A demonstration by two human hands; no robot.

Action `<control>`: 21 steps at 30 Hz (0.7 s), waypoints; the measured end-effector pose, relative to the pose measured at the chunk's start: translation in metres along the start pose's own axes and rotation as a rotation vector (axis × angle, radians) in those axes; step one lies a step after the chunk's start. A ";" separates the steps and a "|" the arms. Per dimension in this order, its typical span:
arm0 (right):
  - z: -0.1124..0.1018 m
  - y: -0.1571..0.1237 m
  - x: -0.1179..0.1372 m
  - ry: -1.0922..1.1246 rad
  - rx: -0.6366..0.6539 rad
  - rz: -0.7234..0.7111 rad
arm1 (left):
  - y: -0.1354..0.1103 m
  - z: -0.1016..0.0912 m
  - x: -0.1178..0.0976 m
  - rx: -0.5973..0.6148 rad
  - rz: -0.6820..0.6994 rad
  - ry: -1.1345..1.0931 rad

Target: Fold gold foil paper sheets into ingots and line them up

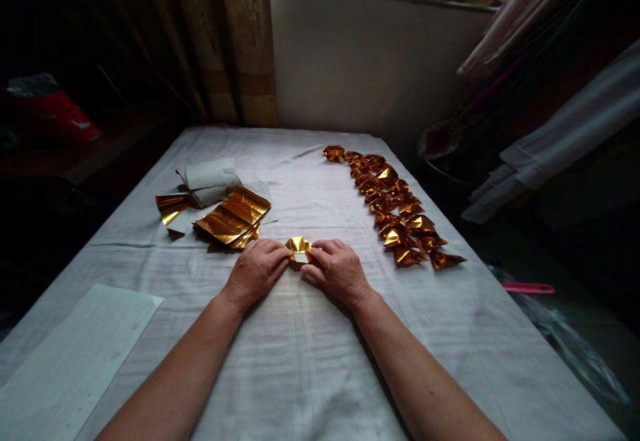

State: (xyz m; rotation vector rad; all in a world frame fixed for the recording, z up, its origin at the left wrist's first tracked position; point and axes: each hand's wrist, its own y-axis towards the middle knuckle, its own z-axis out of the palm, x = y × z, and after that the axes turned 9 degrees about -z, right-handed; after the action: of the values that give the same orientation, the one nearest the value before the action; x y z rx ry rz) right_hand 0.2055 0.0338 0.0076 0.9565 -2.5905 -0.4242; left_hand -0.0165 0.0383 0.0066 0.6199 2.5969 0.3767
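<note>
A small piece of gold foil paper (299,246), partly folded and showing a white patch at its front, lies between my hands on the table. My left hand (257,267) pinches its left end with fingers closed. At the right end, the fingers and thumb of my right hand (340,267) are closed on the same paper. Just beyond my left hand rests a stack of gold foil sheets (233,217). Over to the right, folded gold foil pieces (385,204) sit in rows running away from me.
A white cloth (300,374) covers the table. White wrapping paper (210,177) and a loose gold piece (171,211) lie at the left. A white paper sheet (85,354) is at the near left. A curtain (245,41) and a wall (360,67) stand behind; clothes (575,127) hang at the right.
</note>
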 end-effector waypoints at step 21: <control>0.010 0.009 0.003 0.049 -0.053 0.296 | -0.001 0.005 -0.007 -0.058 -0.170 -0.022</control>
State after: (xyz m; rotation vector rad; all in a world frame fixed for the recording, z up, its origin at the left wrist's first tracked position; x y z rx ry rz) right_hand 0.1939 0.0393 0.0027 0.5455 -2.6052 -0.3813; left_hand -0.0092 0.0352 0.0043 0.3772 2.5842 0.3864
